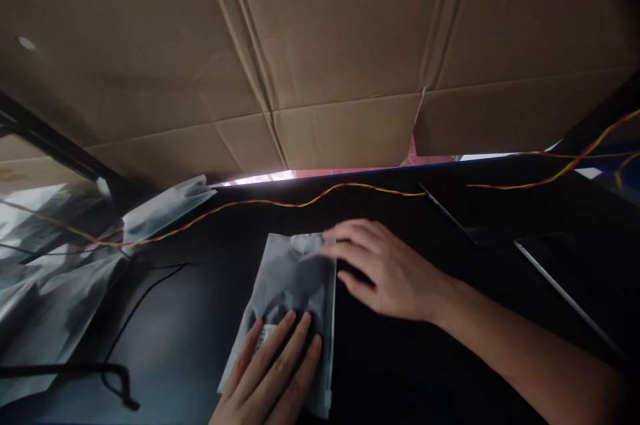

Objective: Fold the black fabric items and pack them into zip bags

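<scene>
A frosted zip bag (295, 271) lies on the black table, with something dark inside and a white printed label partly covered by fingers. My left hand (275, 371) rests flat on its lower half, fingers stretched out and slightly apart. At the bag's upper right corner is my right hand (385, 268), its fingertips at the edge and its thumb apart from the fingers. The tips are a little blurred, and I see no firm hold on the plastic.
More frosted bags (55, 318) are piled at the left, one bag (167, 208) farther back. A red-yellow twisted wire (310, 203) crosses the rear of the table (400, 371). Two dark flat objects with light edges, one a phone-like slab (555, 271), lie right. Cardboard (340, 31) stands behind.
</scene>
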`<act>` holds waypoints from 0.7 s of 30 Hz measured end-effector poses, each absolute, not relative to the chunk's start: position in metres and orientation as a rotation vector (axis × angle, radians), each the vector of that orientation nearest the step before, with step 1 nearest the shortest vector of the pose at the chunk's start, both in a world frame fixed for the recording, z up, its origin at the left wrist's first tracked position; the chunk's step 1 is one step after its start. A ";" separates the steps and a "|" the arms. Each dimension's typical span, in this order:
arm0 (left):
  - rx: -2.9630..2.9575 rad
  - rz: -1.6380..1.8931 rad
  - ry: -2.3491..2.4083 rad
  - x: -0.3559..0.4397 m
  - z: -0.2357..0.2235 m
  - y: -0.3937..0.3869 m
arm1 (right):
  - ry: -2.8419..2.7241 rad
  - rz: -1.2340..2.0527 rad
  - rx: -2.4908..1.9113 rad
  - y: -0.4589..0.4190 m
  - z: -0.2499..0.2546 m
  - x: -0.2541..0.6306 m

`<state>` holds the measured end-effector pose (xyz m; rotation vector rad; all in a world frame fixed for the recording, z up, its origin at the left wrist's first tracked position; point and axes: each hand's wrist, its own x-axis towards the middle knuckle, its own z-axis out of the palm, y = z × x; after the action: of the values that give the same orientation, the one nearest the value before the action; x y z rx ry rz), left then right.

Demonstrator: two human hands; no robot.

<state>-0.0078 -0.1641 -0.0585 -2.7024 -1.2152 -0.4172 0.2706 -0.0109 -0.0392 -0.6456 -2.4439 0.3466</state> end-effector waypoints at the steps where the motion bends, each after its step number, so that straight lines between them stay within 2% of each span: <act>1: -2.701 -0.429 -1.212 -0.009 -0.057 -0.161 | -2.477 0.351 -0.510 -0.019 -0.035 0.266; 6: -2.589 -0.487 -1.216 -0.009 -0.049 -0.148 | -2.600 0.165 -0.118 -0.049 -0.032 0.247; 11: -2.566 -0.590 -1.201 -0.008 -0.051 -0.141 | -2.452 -0.032 -0.143 -0.048 -0.037 0.241; 21: -2.655 -0.879 -1.220 0.000 -0.048 -0.144 | -2.425 -0.014 -0.186 -0.047 -0.034 0.244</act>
<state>-0.0004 -0.1443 -0.0478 -2.6555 -1.2205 -0.8790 0.2444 -0.0474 -0.0344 -0.1855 -2.4250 -0.0142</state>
